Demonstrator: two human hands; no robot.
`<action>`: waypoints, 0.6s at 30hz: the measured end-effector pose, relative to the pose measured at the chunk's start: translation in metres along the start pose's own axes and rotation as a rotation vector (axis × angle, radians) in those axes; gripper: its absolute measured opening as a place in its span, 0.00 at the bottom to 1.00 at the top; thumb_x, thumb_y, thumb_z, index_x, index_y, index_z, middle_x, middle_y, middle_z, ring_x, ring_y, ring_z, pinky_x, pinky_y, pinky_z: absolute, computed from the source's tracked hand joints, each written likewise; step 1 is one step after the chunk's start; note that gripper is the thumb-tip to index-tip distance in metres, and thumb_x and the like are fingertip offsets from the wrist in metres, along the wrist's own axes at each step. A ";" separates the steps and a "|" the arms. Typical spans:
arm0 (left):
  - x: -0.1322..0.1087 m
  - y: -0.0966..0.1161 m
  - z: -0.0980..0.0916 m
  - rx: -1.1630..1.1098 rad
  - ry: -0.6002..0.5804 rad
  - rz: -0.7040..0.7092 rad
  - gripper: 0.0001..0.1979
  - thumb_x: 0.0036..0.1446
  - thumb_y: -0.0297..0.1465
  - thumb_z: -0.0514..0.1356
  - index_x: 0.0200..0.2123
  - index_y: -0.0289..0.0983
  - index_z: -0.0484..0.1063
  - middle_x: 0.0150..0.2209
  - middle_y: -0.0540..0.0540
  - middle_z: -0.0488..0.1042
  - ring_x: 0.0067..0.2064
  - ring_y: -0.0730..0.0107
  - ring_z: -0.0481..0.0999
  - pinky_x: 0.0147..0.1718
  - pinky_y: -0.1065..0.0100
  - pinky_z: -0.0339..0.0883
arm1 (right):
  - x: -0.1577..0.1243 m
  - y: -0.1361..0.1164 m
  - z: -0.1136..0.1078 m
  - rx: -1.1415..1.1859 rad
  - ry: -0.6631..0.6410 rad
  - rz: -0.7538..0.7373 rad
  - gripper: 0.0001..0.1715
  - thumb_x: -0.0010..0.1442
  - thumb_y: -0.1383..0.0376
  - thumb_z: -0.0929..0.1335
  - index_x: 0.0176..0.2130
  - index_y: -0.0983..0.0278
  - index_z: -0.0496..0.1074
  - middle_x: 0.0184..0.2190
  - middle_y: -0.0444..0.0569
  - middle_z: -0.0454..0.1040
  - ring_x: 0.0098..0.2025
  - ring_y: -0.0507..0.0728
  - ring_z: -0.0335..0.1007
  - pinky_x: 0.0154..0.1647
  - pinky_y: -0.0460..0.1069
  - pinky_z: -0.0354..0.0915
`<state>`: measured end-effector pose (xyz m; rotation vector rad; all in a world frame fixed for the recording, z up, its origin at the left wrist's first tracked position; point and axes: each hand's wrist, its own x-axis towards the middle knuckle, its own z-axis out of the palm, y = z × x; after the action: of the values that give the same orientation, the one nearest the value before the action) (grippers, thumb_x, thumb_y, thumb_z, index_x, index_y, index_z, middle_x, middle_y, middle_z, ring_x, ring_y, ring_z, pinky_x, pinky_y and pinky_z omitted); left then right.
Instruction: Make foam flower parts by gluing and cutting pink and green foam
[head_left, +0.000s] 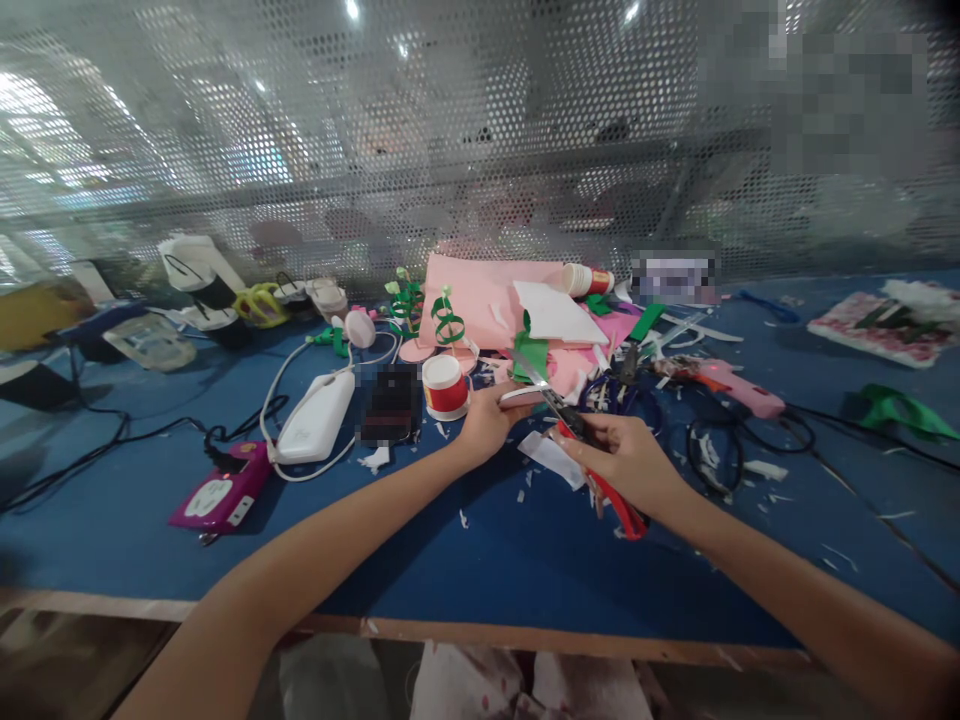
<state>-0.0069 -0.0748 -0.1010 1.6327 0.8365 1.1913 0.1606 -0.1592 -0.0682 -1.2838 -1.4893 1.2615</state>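
My right hand [626, 455] is closed round a pair of scissors [553, 398] with red-and-black handles, its silver blades pointing up and left. Between the fingers of my left hand [487, 425] is a small pale pink-white piece [521, 398], which looks like paper or thin foam. The blades lie against or just beside this piece; I cannot tell whether they cut into it. Left of my left hand stands a red-and-white paper cup [445, 387]. A white paper strip [553, 460] lies on the table below the scissors, and green paper [531, 357] lies behind them.
Pink sheets [480, 295] and a white sheet [559, 312] are heaped behind my hands. A pink glue gun [739, 388] with a black cord lies right. A white power bank [316, 417], a dark phone [390, 403] and a purple socket box [225, 490] lie left. Scraps dot the blue table [420, 560].
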 end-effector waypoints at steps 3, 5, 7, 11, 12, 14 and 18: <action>0.002 -0.006 -0.001 -0.030 0.050 -0.053 0.10 0.42 0.27 0.65 0.32 0.34 0.77 0.32 0.47 0.79 0.33 0.67 0.76 0.35 0.68 0.70 | 0.000 -0.001 0.001 0.008 -0.002 0.001 0.19 0.50 0.56 0.70 0.37 0.67 0.72 0.12 0.39 0.64 0.11 0.52 0.62 0.08 0.46 0.63; 0.003 -0.009 -0.001 -0.041 0.097 -0.094 0.11 0.41 0.26 0.65 0.33 0.33 0.77 0.30 0.47 0.78 0.31 0.68 0.76 0.33 0.67 0.70 | 0.000 -0.001 0.001 0.012 -0.007 -0.002 0.18 0.50 0.56 0.69 0.36 0.67 0.72 0.13 0.39 0.64 0.11 0.52 0.62 0.08 0.46 0.63; 0.003 -0.010 -0.001 -0.040 0.091 -0.092 0.11 0.41 0.27 0.65 0.33 0.33 0.77 0.31 0.46 0.79 0.32 0.66 0.76 0.35 0.66 0.71 | -0.001 -0.001 0.001 0.014 -0.015 -0.009 0.18 0.51 0.56 0.69 0.36 0.67 0.72 0.13 0.39 0.64 0.11 0.52 0.63 0.08 0.47 0.63; 0.001 -0.007 0.000 -0.015 -0.010 -0.011 0.11 0.45 0.30 0.64 0.34 0.34 0.77 0.38 0.43 0.79 0.40 0.62 0.77 0.43 0.62 0.70 | -0.003 -0.001 0.002 0.011 -0.026 -0.020 0.16 0.52 0.56 0.68 0.35 0.66 0.71 0.13 0.39 0.63 0.11 0.52 0.62 0.09 0.46 0.63; 0.001 -0.007 0.000 -0.008 -0.012 -0.010 0.11 0.45 0.31 0.64 0.34 0.34 0.77 0.38 0.43 0.79 0.41 0.62 0.77 0.43 0.62 0.70 | -0.003 -0.001 0.002 0.013 -0.023 -0.016 0.16 0.51 0.56 0.69 0.35 0.66 0.71 0.13 0.38 0.63 0.11 0.52 0.62 0.09 0.46 0.63; 0.001 -0.006 0.000 -0.005 0.010 -0.044 0.12 0.43 0.31 0.66 0.33 0.33 0.77 0.36 0.43 0.79 0.40 0.61 0.77 0.42 0.62 0.70 | -0.003 -0.003 0.003 0.023 -0.009 -0.002 0.16 0.50 0.56 0.69 0.34 0.66 0.70 0.13 0.38 0.63 0.11 0.52 0.62 0.08 0.47 0.63; 0.002 -0.005 0.001 -0.141 0.082 -0.215 0.22 0.40 0.30 0.67 0.42 0.32 0.71 0.34 0.43 0.77 0.33 0.61 0.78 0.35 0.59 0.74 | -0.001 -0.007 0.003 0.089 0.044 0.050 0.18 0.48 0.54 0.70 0.33 0.65 0.68 0.12 0.37 0.63 0.11 0.51 0.61 0.09 0.46 0.63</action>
<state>-0.0057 -0.0717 -0.1048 1.3513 0.9329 1.1441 0.1565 -0.1605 -0.0622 -1.2890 -1.3624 1.3085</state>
